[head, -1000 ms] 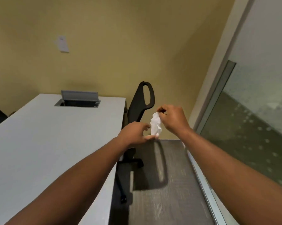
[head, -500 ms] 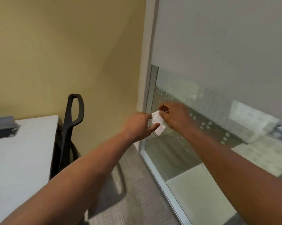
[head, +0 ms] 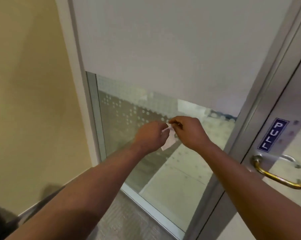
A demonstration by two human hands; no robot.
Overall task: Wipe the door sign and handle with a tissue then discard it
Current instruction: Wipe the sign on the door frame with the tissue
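Note:
A small white tissue (head: 169,141) is pinched between my left hand (head: 150,137) and my right hand (head: 189,131), held up in front of a glass panel. Both hands grip it, fingers closed on its upper edge, and its lower end hangs free. At the right, a blue sign reading PULL (head: 273,135) is stuck on the glass door. Below the sign is a brass lever handle (head: 276,176) on a silver plate. My hands are well left of the sign and handle, apart from both.
A silver door frame (head: 260,94) runs diagonally between the glass panel (head: 146,104) and the door. A yellow wall (head: 28,84) fills the left. Grey carpet (head: 129,220) lies below. A dark chair part (head: 0,220) shows at the bottom left corner.
The view has swung right from the desk and chair to the glass panel and door. The sign and handle have come into view. Both hands kept holding the tissue.

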